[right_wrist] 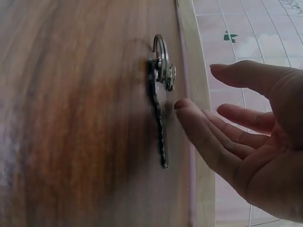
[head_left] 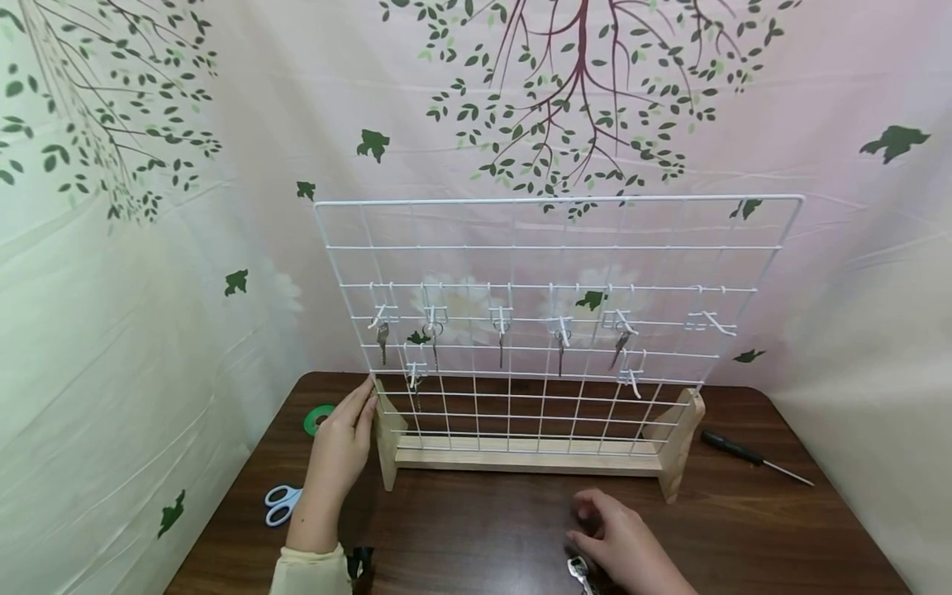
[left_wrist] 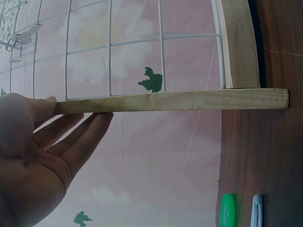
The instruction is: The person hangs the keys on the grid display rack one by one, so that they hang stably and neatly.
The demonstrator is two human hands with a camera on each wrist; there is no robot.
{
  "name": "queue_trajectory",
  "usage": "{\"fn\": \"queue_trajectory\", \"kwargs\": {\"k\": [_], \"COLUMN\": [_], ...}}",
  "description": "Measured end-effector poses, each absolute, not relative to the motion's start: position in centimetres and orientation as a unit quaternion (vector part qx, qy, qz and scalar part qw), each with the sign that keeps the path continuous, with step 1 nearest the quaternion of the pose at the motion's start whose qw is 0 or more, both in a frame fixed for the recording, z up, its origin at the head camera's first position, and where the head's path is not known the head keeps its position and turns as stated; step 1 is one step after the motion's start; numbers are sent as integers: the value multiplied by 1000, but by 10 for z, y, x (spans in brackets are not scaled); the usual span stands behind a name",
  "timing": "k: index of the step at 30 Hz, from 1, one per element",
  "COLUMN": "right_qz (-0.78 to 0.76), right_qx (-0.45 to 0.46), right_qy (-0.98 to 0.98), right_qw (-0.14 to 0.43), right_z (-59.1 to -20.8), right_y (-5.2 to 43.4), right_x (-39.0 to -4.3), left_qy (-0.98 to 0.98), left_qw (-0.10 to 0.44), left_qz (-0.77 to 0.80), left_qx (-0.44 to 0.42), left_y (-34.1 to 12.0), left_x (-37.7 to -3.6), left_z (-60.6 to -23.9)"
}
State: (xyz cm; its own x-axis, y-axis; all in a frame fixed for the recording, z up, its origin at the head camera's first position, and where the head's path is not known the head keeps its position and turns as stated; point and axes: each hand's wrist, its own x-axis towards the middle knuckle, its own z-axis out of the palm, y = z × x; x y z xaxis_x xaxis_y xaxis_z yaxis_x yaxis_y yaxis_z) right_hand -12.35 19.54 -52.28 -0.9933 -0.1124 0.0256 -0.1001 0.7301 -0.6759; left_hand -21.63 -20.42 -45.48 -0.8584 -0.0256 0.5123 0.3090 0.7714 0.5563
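Note:
A white wire grid (head_left: 550, 248) stands in a wooden stand (head_left: 528, 459) on the dark table, with several keys (head_left: 383, 339) hanging from white hooks (head_left: 711, 322). My left hand (head_left: 360, 406) lies with straight fingers against the stand's left foot (head_left: 387, 438). The left wrist view shows this hand (left_wrist: 75, 124) touching the wooden foot (left_wrist: 189, 100) and holding nothing. My right hand (head_left: 595, 519) hovers low over the table's front, fingers relaxed. A loose key on a ring (head_left: 578, 568) lies just beside it. In the right wrist view the fingertips (right_wrist: 187, 108) are close to that key (right_wrist: 161, 109), gripping nothing.
A green tape roll (head_left: 318, 419) and blue-handled scissors (head_left: 283, 502) lie left of the stand. A black-handled screwdriver (head_left: 751, 454) lies at the right. A tree-print cloth backdrop (head_left: 149, 248) closes in the table on three sides.

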Motion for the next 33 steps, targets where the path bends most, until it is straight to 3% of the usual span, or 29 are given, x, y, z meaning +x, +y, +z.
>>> {"fn": "queue_trajectory", "kwargs": {"k": [8,20,33], "right_qz": [-334,-378,-368], "right_qx": [-92,-107,-114], "right_qy": [938,907,907], "right_qw": [36,151,170], "right_z": [-523,-521,-521], "right_y": [195,198,195], "right_x": [-123,-126,-122], "left_qy": [-910,-903,-905], "left_qw": [236,257,249], "left_qz": [-332,-334,-336], "left_qx": [-73,-81,-74], "left_y": [-205,-205,-205], "left_x": [-215,-217,-216], "left_z": [-455,-456,-455]}}
